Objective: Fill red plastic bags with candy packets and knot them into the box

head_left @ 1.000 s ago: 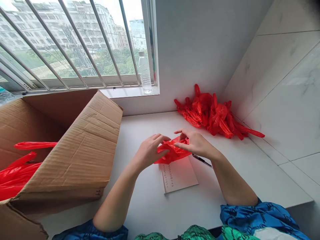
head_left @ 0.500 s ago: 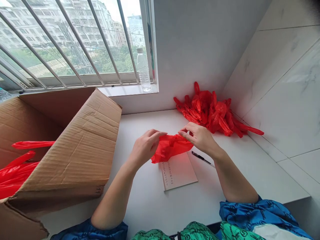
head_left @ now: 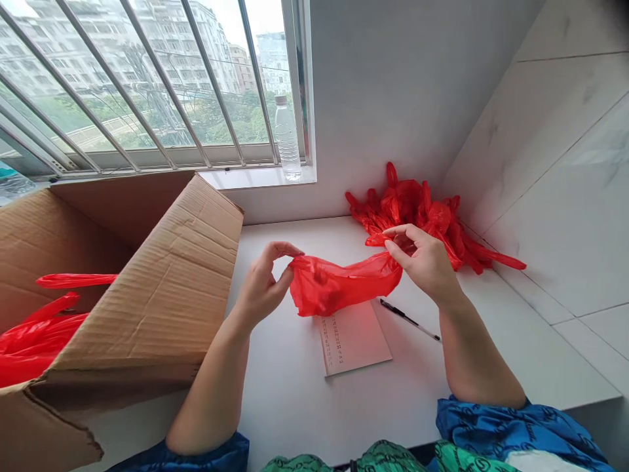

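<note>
A thin red plastic bag [head_left: 346, 285] is stretched sideways between my two hands, above the table. My left hand [head_left: 265, 282] pinches its left end between thumb and fingers. The right end is pinched by my right hand [head_left: 420, 259], close to the heap of red bags. Below the stretched bag lies a pale notebook [head_left: 356, 344] with rows of small marks down its left side; the bag covers its upper edge. A black pen [head_left: 410, 319] rests to the right of the notebook.
On the left stands an open cardboard box [head_left: 162, 282] with red bags [head_left: 44, 337] inside. A heap of crumpled red bags [head_left: 427, 210] lies at the table's back right, by the wall. One clear bottle [head_left: 287, 141] stands on the sill of the barred window.
My hands have moved apart, left hand leftward and right hand rightward and up. The red bag between them has gone from bunched to spread wide. The view has shifted slightly.
</note>
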`<state>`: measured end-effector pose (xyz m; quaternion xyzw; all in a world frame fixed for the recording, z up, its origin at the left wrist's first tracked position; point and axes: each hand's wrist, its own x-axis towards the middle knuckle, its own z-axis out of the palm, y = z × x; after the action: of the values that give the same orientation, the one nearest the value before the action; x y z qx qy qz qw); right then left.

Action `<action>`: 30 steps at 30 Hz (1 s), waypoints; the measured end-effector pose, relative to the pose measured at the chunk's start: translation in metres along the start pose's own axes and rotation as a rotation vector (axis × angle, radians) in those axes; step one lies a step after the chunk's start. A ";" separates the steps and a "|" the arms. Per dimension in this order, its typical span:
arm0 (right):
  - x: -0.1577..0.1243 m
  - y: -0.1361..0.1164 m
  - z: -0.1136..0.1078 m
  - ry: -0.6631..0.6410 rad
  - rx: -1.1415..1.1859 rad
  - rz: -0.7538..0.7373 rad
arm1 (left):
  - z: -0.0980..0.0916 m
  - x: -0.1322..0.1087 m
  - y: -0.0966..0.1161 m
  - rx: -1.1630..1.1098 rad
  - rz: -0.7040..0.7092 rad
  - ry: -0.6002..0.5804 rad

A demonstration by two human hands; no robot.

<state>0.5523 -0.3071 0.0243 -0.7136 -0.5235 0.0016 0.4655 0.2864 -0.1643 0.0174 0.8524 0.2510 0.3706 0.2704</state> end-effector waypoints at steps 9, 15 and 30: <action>-0.029 -0.040 -0.002 0.203 -0.093 -0.466 | 0.012 -0.007 0.034 0.163 0.307 -0.394; -0.036 -0.037 0.034 -0.498 -0.366 -0.286 | 0.008 -0.004 0.036 0.071 0.255 -0.461; -0.028 -0.013 0.047 -0.473 -0.576 -0.359 | -0.011 -0.005 0.029 -0.417 0.239 -0.404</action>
<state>0.5074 -0.2969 -0.0071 -0.6919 -0.7114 -0.0622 0.1064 0.2816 -0.1852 0.0400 0.8583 0.0088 0.2665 0.4384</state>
